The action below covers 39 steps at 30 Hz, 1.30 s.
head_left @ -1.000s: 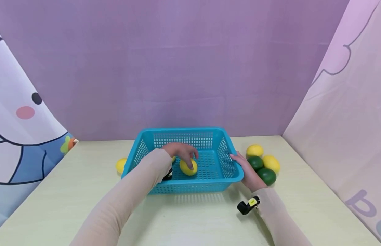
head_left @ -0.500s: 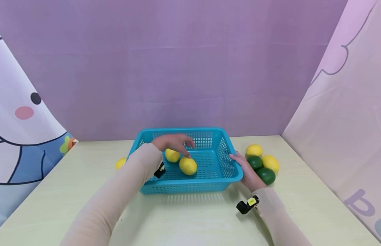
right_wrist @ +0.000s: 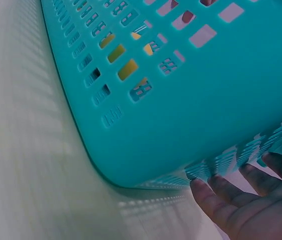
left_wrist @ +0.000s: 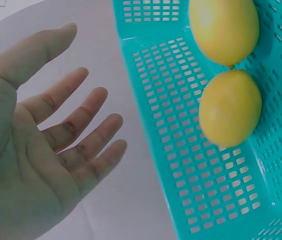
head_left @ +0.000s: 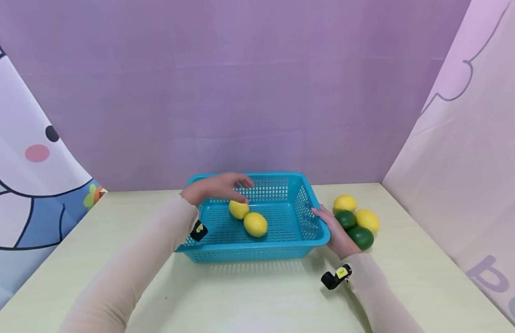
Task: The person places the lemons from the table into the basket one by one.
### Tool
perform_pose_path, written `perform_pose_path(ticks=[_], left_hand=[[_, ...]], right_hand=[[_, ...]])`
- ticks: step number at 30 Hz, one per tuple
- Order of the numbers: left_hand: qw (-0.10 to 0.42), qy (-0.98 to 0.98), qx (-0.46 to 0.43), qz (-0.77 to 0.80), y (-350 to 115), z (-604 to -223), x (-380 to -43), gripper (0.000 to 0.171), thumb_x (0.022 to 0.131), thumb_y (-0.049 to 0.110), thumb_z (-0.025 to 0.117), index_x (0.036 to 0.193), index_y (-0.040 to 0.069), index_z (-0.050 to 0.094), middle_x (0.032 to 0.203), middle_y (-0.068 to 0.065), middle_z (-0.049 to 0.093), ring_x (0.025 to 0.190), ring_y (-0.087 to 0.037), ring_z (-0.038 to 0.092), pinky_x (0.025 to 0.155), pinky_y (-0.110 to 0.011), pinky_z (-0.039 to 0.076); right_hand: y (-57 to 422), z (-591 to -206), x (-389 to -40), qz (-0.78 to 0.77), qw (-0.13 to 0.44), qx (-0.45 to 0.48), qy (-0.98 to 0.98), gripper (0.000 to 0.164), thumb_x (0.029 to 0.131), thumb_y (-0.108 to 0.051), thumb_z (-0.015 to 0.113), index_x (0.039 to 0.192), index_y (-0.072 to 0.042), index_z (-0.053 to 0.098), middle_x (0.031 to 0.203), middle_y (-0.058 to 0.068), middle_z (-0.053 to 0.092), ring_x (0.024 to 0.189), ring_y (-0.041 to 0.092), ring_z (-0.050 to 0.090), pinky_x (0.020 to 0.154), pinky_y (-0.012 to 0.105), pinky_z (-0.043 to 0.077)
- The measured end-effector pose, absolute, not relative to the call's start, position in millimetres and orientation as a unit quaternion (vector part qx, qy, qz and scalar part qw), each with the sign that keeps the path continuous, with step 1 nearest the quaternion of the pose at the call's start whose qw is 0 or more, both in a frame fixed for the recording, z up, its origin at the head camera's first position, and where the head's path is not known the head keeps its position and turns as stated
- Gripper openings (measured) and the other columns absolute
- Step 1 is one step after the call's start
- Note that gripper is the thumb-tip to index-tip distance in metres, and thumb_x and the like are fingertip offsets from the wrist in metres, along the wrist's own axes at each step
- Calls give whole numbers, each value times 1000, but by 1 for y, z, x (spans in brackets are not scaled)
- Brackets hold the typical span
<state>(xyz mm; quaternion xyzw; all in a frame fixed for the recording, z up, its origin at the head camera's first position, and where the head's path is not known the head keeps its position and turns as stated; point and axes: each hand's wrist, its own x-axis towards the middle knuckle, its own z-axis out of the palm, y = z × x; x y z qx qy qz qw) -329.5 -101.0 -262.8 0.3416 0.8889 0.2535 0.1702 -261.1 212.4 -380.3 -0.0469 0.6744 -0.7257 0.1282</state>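
My left hand point(head_left: 220, 187), fingers spread and holding nothing, is raised over the left part of the blue perforated plastic basket point(head_left: 257, 253). Two yellow lemons lie inside the basket: the nearer lemon point(head_left: 255, 225) is in plain sight, while the farther lemon point(head_left: 239, 211) is partly covered by my left fingertips. The left wrist view shows the empty palm point(left_wrist: 35, 165) beside the basket wall. At the basket's right end, my right hand point(head_left: 334, 231) holds the rim. From the right wrist view, its fingers point(right_wrist: 223, 200) touch the outer wall; the thumb is hidden there.
Right of the basket, a yellow lemon point(head_left: 345, 203), another yellow lemon point(head_left: 367, 221) and two dark green egg-shaped fruits point(head_left: 361, 237) sit together on the pale table point(head_left: 249, 300). A purple cloth backdrop point(head_left: 257, 92) rises behind, with printed cloth at both sides.
My left hand has let go of the nearer lemon, then lifted and moved left, uncovering both lemons. The lemon left of the basket is now hidden behind that arm. My right hand stays put.
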Motion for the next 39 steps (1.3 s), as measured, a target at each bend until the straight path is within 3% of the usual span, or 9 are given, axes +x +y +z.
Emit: perform_pose_path(ticks=[5,17,30,39], left_hand=[[132,883,339,297,-116,-255,-322,46,88,18,66,130,9,51,132,-10,51,123,-32,45,100,-46,42],[45,879,308,360,-153,-252,-315,56,90,19,65,138,8,39,139,-15,43,126,-34,41,101,-52,40],[-8,871,276,407,-192,-265,-309,53,93,20,60,140,9,38,140,-17,41,125,-36,39,102,-56,35],[-85,857,265,434,-211,-278,-300,50,95,17,56,139,5,38,137,-17,45,123,-34,43,99,-55,39]], right_hand=[[214,-382,-259,-731,124,-44,670,65,100,-38,35,153,-21,0,158,11,4,140,41,13,108,60,23],[216,-383,-257,-728,130,-36,672,66,100,-39,35,153,-23,0,158,10,3,140,41,13,107,60,22],[215,-384,-256,-732,121,-43,669,66,99,-37,36,153,-18,3,157,16,7,140,42,15,108,59,22],[215,-385,-256,-731,114,-30,672,68,99,-39,38,153,-19,2,157,12,5,140,41,15,107,60,23]])
